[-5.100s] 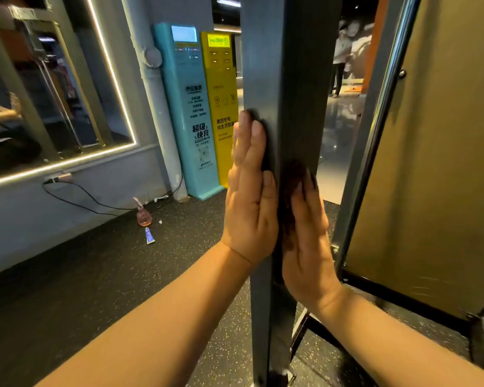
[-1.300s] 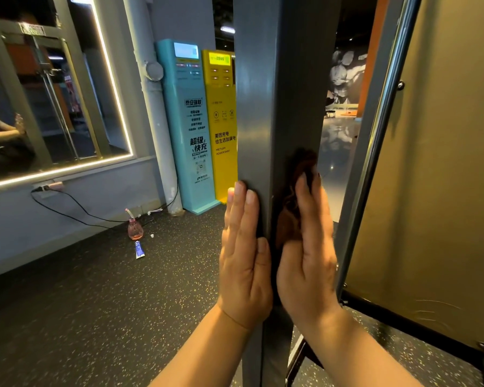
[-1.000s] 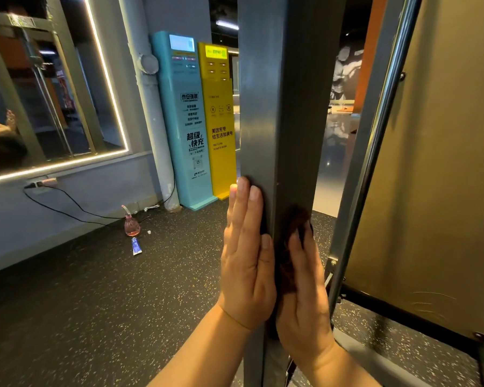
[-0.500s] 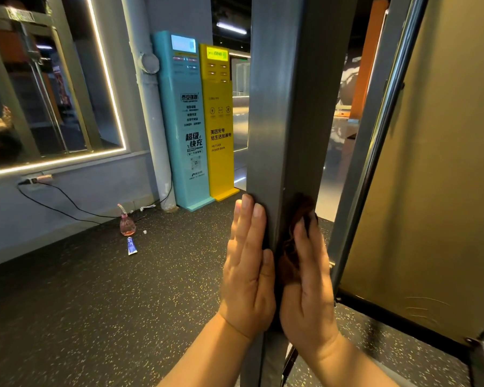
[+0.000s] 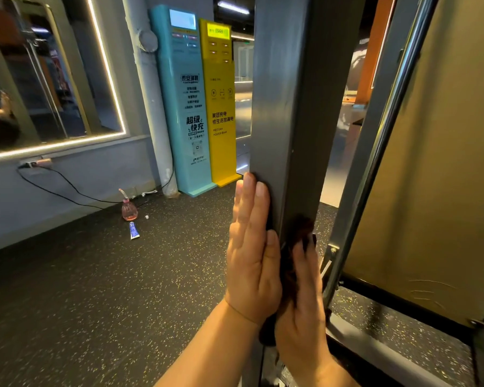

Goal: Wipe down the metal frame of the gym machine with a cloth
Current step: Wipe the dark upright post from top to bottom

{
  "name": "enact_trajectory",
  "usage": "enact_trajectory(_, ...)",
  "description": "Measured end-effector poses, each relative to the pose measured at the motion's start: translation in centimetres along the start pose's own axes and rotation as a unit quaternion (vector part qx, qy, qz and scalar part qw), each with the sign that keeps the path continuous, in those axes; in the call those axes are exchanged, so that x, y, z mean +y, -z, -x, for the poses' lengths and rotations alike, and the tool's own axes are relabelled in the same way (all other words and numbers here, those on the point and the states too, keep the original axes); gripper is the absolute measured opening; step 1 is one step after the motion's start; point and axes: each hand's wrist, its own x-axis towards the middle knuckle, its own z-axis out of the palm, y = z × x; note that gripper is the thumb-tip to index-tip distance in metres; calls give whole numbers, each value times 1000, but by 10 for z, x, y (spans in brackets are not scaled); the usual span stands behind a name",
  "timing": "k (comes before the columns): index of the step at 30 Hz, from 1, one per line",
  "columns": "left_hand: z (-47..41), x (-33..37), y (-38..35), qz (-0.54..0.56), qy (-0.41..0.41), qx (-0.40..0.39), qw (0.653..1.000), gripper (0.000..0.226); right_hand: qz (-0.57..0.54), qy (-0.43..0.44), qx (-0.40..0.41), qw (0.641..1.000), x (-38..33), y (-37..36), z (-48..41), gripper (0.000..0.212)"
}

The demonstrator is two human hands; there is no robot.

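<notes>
The tall grey square metal post [image 5: 280, 107] looks smooth and satin, softly sheened rather than mirror-bright. Under my right hand [image 5: 305, 308] the dark brown cloth [image 5: 298, 230] is soft, matt and wrinkled. At three o'clock of the post, a thin chrome rod [image 5: 386, 135] gleams beside a matt tan panel [image 5: 436, 163]. At nine o'clock, the black speckled rubber floor [image 5: 95, 303] looks grainy, and the tall teal kiosk [image 5: 187, 107] looks smooth and glossy.

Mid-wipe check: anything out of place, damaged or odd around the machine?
Two things. A pink bottle stands and a blue-white tube lies loose on the floor by the wall. The tan panel shows curved scratches near its lower edge.
</notes>
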Motion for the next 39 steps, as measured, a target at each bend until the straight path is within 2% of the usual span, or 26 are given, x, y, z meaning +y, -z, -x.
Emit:
enact_trajectory(3, 5, -3, 1, -2, -6, -1, 1000, 59, 10, -2, -1, 1000, -9, 2, -18, 64)
enact_trajectory(5, 11, -4, 0, -7, 2, 3, 1000, 61, 24, 2, 27, 999, -16, 3, -37, 69)
enact_trajectory(8, 18, -7, -1, -8, 7, 10, 1000, 60, 34, 30, 55, 997, -19, 0, -42, 64)
enact_trajectory(12, 28, -13, -4, 1, -1, 17, 1000, 51, 20, 86, 22, 996, 6, 2, -24, 49)
enact_trajectory(16, 32, -15, -5, 11, -8, 14, 1000, 63, 42, 128, -38, 990, 28, 11, -7, 41)
enact_trajectory(22, 33, -13, 0, 20, 0, 4, 1000, 56, 33, 112, -17, 993, 7, 7, -25, 44)
enact_trajectory(25, 36, -16, -1, 24, 2, 5, 1000, 53, 33, 117, -15, 993, 19, 6, -8, 42)
enact_trajectory(30, 37, -16, -3, 21, -4, 13, 1000, 52, 48, 96, -17, 994, 27, 6, 5, 58)
enact_trajectory(35, 35, -21, -3, 6, -2, 10, 1000, 53, 44, 128, 20, 991, -4, 4, -38, 49)
enact_trajectory(39, 38, -20, -2, 6, -4, 3, 1000, 52, 46, 120, -1, 992, 29, 2, -2, 48)
